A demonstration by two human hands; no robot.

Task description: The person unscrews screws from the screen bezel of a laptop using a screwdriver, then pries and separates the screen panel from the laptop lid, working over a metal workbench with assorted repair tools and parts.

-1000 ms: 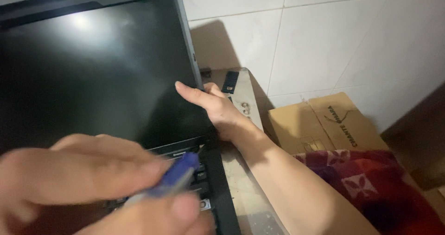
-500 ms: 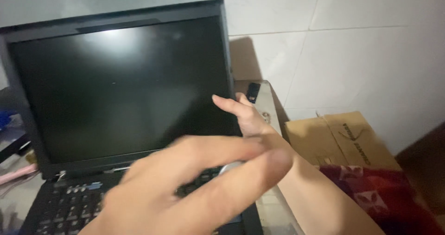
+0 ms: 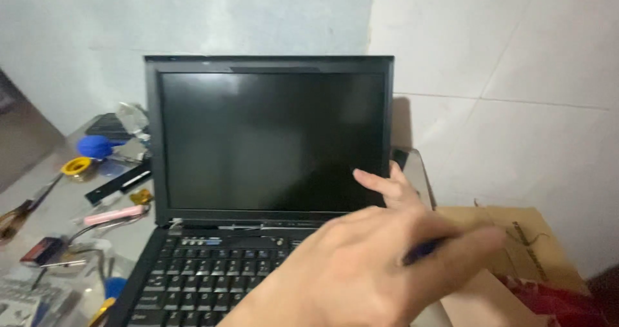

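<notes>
Laptop [image 3: 258, 191] open, upright at tabletop [image 3: 58, 204] right edge, screen dark. Right hand [image 3: 393, 188] at screen's lower right corner, fingers released, steadying lid. Left hand [image 3: 374, 269] in front (blurred), fingers clenched on blue tool [image 3: 422, 251]. Clutter along left edge.

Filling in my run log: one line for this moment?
left hand: holds blue tool over keyboard | right hand: at laptop screen's lower right corner
</notes>
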